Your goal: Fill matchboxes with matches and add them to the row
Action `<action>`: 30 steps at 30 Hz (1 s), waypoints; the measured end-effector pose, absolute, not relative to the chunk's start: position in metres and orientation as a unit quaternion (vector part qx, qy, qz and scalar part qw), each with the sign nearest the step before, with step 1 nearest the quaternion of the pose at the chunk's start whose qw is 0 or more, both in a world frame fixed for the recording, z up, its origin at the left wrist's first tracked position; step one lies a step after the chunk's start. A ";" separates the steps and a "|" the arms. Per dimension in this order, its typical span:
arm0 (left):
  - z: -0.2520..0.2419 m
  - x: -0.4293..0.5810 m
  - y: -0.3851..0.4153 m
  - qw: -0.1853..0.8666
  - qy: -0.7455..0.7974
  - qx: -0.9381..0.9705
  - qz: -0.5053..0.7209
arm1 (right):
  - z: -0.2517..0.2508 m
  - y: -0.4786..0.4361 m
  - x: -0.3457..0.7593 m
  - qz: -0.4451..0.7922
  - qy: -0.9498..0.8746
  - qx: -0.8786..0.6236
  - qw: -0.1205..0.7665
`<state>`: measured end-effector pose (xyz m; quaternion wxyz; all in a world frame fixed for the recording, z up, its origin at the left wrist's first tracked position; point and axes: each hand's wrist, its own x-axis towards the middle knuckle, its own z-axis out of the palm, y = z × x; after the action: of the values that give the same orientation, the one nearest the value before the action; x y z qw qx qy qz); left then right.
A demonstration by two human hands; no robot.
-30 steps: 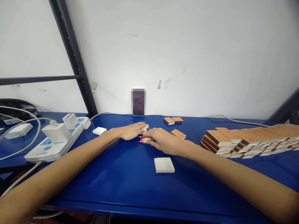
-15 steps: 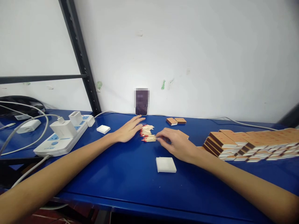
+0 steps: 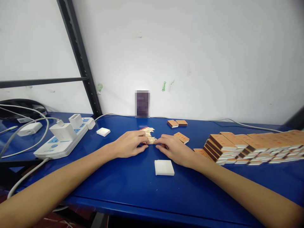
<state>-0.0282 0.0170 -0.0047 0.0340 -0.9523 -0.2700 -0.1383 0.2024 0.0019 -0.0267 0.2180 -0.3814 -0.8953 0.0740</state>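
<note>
A small heap of matches (image 3: 149,130) with red heads on the left lies on the blue table. My left hand (image 3: 130,144) closes over the head end of the nearer matches, its fingers curled and its thumb low in front. From the other side my right hand (image 3: 174,148) has its fingertips pinched at the bare ends of the same matches. The fingers hide part of the heap. A white tray-like box (image 3: 164,167) lies in front of my right hand. Behind that hand rests an orange matchbox (image 3: 181,137).
Stacked matchboxes (image 3: 237,147) fill the right side. Two more matchboxes (image 3: 177,123) lie near the wall. Another small white tray (image 3: 103,132) sits at left, beside a power strip (image 3: 64,145) with chargers and cables. A blurred-out upright device (image 3: 142,104) leans on the wall.
My left hand has come down and toward me, curling from spread fingers onto the matches' head end. My right hand stays at the bare ends. The view has shifted slightly.
</note>
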 end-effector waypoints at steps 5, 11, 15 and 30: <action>-0.008 -0.031 0.022 0.036 -0.272 -0.953 -0.128 | -0.027 0.002 0.201 0.076 -0.893 -0.390 0.212; -0.007 -0.029 0.019 0.016 -0.258 -0.956 -0.139 | -0.031 0.002 0.203 0.081 -0.890 -0.385 0.231; -0.007 -0.027 0.017 0.002 -0.258 -0.955 -0.145 | -0.031 0.002 0.202 0.077 -0.887 -0.388 0.238; -0.009 -0.026 0.015 -0.018 -0.276 -0.950 -0.147 | -0.031 0.001 0.203 0.091 -0.895 -0.369 0.234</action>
<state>-0.0263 0.0149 -0.0092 -0.0175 -0.9497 -0.2761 -0.1469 0.2030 0.0013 -0.0309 0.2341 -0.3688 -0.8949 0.0913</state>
